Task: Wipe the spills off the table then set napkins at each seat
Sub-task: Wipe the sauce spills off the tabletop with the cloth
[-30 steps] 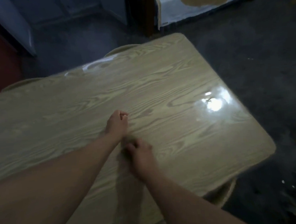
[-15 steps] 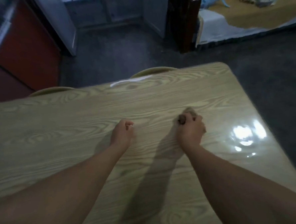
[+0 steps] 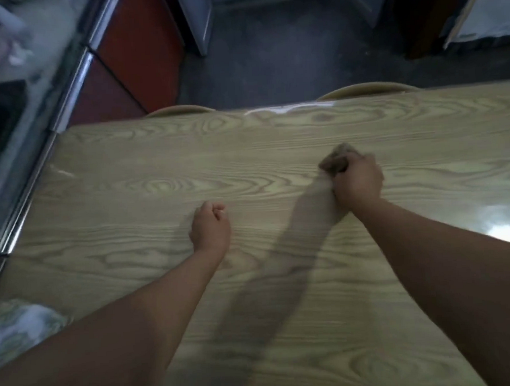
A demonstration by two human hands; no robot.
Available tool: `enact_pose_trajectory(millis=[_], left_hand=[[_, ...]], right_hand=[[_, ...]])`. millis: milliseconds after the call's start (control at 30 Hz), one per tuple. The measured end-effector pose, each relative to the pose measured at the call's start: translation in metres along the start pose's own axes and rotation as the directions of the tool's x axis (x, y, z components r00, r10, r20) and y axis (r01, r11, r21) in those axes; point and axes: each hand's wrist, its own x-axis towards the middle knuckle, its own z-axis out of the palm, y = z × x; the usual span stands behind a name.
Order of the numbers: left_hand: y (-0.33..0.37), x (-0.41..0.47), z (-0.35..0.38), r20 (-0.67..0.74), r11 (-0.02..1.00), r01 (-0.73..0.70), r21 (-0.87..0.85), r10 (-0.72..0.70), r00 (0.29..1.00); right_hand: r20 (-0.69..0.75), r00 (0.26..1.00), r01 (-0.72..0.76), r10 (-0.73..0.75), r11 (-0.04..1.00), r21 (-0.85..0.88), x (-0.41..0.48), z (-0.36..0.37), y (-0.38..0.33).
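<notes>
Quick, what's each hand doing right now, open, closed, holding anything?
Left hand: closed in a fist on the table, holding nothing visible.
Right hand: closed, gripping a bunched cloth against the table.

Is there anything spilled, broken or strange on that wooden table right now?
Nothing plainly spilled or damaged. The table shows a pale shiny streak at its far edge and a bright patch on the right; wet film or glare, I cannot tell. The right hand grips a brownish cloth on it.

right hand (image 3: 357, 183) gripping cloth (image 3: 334, 159), table (image 3: 127, 182)
</notes>
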Motion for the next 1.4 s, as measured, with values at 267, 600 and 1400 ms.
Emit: enact_pose_trajectory(millis=[267, 600, 1400], left_hand=[[-0.065, -0.013, -0.052, -0.087, 1.0, 0.019, -0.009, -0.02, 0.996], [-0.173, -0.068, -0.135, 0.368, 0.999, -0.023, -0.039, 0.036, 0.929], [-0.294, -0.011, -0.315, 0.172, 0.881, 0.266, -0.391, -0.214, 0.962]], right_hand=[[0.47, 0.694, 0.532, -0.546, 0.828, 0.178, -0.17, 0.084, -0.115], [0.136, 0.985, -0.101, 0.102, 0.995, -0.015, -0.308, 0.051, -0.028], [0.221, 0.872, 0.303, -0.437, 0.836, 0.457, -0.344, 0.127, -0.395]])
